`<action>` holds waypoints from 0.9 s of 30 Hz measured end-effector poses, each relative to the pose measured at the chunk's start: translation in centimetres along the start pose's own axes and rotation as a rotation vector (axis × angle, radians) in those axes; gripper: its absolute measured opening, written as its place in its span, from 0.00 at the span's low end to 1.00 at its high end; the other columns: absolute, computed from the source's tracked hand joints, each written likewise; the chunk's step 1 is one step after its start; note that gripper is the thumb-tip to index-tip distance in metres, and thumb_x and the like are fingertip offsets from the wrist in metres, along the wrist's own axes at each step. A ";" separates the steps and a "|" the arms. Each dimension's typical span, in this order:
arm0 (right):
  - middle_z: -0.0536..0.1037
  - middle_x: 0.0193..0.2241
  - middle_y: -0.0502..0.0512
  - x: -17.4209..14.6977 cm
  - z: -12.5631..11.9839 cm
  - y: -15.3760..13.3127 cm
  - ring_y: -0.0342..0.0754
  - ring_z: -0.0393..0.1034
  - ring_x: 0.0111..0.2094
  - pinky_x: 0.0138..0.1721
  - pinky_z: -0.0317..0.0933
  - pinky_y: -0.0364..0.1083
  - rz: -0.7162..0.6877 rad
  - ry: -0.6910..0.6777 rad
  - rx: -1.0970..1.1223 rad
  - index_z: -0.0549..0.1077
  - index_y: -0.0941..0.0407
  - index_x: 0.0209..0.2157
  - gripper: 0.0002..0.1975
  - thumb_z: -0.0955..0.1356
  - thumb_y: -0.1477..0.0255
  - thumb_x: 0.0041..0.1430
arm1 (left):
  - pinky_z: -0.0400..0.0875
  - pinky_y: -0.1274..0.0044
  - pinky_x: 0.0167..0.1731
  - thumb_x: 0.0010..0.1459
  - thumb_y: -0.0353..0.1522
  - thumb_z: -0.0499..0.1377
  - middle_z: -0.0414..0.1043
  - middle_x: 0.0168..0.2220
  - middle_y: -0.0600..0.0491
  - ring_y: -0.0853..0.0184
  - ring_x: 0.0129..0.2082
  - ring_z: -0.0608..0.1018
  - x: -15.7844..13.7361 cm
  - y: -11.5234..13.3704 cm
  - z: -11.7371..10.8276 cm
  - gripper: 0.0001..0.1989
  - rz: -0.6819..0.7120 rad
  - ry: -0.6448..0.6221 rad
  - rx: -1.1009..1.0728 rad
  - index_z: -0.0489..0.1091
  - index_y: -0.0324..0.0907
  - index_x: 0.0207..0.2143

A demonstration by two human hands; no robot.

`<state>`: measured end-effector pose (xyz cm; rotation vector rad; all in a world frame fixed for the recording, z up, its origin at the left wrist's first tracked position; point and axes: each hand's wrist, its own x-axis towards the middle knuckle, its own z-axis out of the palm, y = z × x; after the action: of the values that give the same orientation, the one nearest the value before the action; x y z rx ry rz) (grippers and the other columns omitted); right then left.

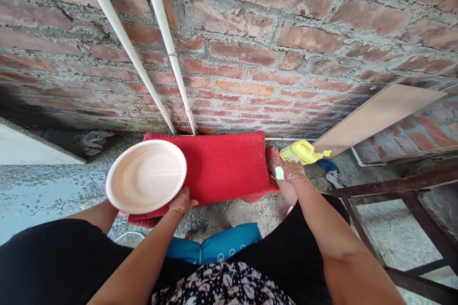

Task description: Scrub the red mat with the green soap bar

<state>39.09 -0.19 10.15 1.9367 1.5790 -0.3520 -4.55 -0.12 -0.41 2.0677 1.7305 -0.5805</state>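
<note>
My left hand (182, 200) grips the lower right rim of a round white plate (146, 176), holding it face up over the left end of a red mat (225, 167). My right hand (288, 178), with a ring on one finger, reaches down at the mat's right edge, close to a yellow bottle (302, 151) lying on the floor. A small pale green-white spot shows at its fingers. I cannot tell whether it is a nail or a small object, or whether the fingers hold anything.
A bare brick wall (250, 52) stands just behind the mat, with two white pipes (157, 57) running down it. A board (379, 114) leans at the right, above a dark wooden frame (411, 190). A blue item (214, 248) lies between my knees on the concrete floor.
</note>
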 end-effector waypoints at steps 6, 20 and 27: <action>0.68 0.48 0.59 -1.3 -1.3 -5.5 0.56 0.63 0.47 0.45 0.51 0.53 -0.216 0.121 0.021 0.62 0.49 0.55 0.29 0.66 0.70 0.49 | 0.67 0.70 0.47 0.55 0.36 0.54 0.66 0.51 0.38 0.57 0.49 0.72 -3.0 1.1 -1.3 0.22 0.056 -0.162 -0.066 0.62 0.36 0.51; 0.68 0.49 0.59 -4.2 -0.2 -23.3 0.53 0.62 0.47 0.44 0.48 0.51 -0.487 0.073 0.004 0.57 0.49 0.58 0.30 0.63 0.72 0.52 | 0.73 0.63 0.41 0.45 0.28 0.61 0.73 0.44 0.34 0.50 0.45 0.75 -4.1 2.9 1.2 0.24 0.401 -0.541 0.072 0.71 0.34 0.47; 0.68 0.48 0.61 -4.8 -0.4 -14.7 0.57 0.64 0.46 0.42 0.50 0.52 -0.227 0.001 -0.079 0.59 0.50 0.57 0.29 0.64 0.70 0.51 | 0.71 0.61 0.44 0.44 0.27 0.61 0.72 0.45 0.34 0.47 0.47 0.74 -2.0 1.4 1.1 0.20 0.350 -0.535 -0.033 0.73 0.34 0.44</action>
<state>23.76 -2.27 8.91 1.7029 1.7909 -0.3751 -3.57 -2.63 -0.18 1.8983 1.0452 -0.8823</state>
